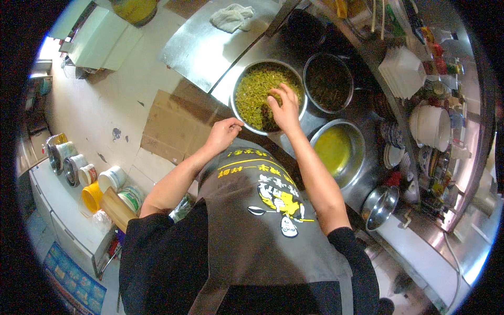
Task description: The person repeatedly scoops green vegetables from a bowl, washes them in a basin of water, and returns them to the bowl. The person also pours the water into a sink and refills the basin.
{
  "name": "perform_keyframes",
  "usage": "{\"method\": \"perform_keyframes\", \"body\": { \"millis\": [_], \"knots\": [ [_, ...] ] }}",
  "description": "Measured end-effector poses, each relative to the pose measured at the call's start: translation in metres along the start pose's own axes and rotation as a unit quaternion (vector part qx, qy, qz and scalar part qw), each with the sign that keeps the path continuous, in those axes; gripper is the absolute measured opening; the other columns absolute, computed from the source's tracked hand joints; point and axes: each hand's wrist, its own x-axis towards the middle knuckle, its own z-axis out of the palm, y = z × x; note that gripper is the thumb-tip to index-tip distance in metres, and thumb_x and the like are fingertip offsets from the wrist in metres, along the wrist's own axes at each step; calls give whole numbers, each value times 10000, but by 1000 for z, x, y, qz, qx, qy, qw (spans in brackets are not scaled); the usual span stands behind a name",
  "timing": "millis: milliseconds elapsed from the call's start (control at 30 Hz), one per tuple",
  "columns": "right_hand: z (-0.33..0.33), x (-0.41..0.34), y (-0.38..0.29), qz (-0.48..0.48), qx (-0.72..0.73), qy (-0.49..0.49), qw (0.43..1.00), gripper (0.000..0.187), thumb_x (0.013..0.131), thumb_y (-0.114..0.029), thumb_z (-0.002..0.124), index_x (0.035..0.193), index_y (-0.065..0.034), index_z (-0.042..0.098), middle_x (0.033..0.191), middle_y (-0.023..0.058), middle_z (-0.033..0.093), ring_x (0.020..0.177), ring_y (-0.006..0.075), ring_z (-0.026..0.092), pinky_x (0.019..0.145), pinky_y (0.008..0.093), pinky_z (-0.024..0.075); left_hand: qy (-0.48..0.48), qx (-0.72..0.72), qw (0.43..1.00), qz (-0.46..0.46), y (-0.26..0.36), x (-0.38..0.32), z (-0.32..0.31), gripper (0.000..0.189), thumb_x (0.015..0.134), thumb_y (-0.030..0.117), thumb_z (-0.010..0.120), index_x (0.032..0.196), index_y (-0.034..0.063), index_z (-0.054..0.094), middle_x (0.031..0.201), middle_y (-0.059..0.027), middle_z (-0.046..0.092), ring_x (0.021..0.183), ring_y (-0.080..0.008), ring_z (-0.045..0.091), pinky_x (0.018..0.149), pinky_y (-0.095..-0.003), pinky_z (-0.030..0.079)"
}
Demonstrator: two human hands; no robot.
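Note:
A round metal basin (234,103) full of chopped green vegetable pieces (256,88) stands on the steel counter before me. At its near left rim is my left hand (225,135), thumb and fingertips closed together on the rim. My right hand (286,108) reaches over the right part of the same basin, palm down, its fingers apart and bent above the pieces; whether the fingertips touch them I cannot tell. To the right stand a metal pot with dark contents (329,82) and a metal basin of yellowish liquid (334,149).
A crumpled white cloth (231,18) lies on the steel surface at the far side. An empty-looking metal bowl (380,207) sits at the right, below a shelf with stacked white containers (402,73) and bowls. Flattened cardboard (169,126) covers part of the floor. Tubs stand on a white chest (67,204).

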Motion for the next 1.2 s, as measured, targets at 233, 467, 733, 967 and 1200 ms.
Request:
{"method": "perform_keyframes", "body": {
  "millis": [233,467,733,967,1200],
  "knots": [
    [0,-1,7,142,230,16,963,197,975,-45,540,1139,-26,647,1126,119,694,1063,239,661,956,346,494,18,13,998,55,-5,7,14,185,902,115,660,1056,29,716,835,-142,706,711,-207,665,687,-325,529],
    [-8,6,-8,-84,-15,22,996,258,858,-4,600,1084,-81,698,1103,152,694,1040,319,654,943,415,501,-28,33,998,55,13,16,33,187,918,115,640,1062,26,719,848,-141,721,729,-191,678,701,-323,537],
    [-23,-20,16,-4,95,17,995,360,824,93,513,1085,-79,694,1317,151,616,1137,354,627,975,396,518,-46,33,996,65,29,28,45,179,933,88,623,1070,12,711,872,-114,744,753,-153,688,715,-298,542],
    [-82,-118,179,216,210,180,936,228,909,-21,574,1103,-35,692,1180,107,688,1031,208,665,913,337,528,-63,63,995,46,43,30,50,177,935,88,624,1069,13,713,871,-94,747,741,-133,668,693,-282,529],
    [-139,-211,273,433,-93,44,896,323,895,-117,596,1207,-77,665,1189,200,669,1117,350,633,973,409,492,-68,75,993,67,49,29,57,180,944,102,623,1080,24,711,863,-87,741,739,-127,668,682,-281,533]
  ]
}}
